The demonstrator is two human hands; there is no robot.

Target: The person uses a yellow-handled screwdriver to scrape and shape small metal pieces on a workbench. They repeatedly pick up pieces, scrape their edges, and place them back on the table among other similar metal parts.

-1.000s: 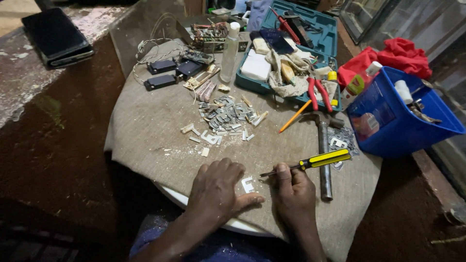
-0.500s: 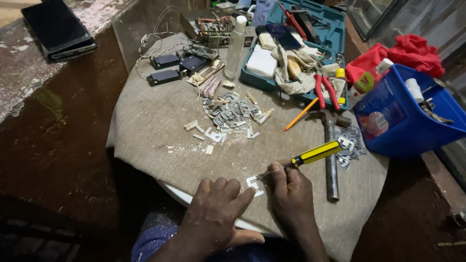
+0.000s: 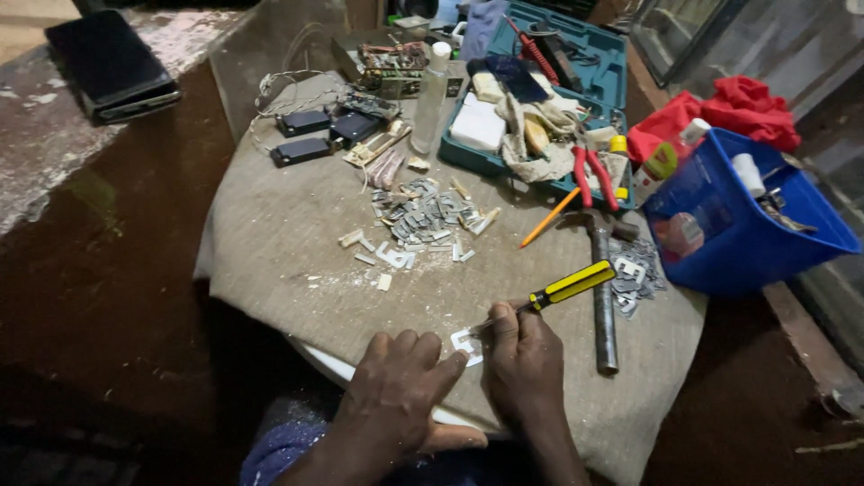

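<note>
The small metal plate (image 3: 465, 345) I am working on is pale, flat and notched like a squared letter, lying on the grey cloth (image 3: 279, 261) low in the middle of the frame. It sits right between my hands. My left hand (image 3: 402, 389) lies flat with the fingers spread, the fingertips touching the plate's left edge. My right hand (image 3: 525, 360) is closed around a screwdriver (image 3: 551, 295) with a yellow and black handle; its thin shaft points left and down to the plate, and the handle sticks out toward the upper right.

In the upper middle of the frame an open teal tool case (image 3: 576, 67) holds a white block, rags and small tools. At the right edge a blue plastic bin (image 3: 729, 243) holds a white bottle and some metal pieces. A heap of similar metal plates (image 3: 423, 220) lies in the centre of the cloth, well apart from my hands.
</note>
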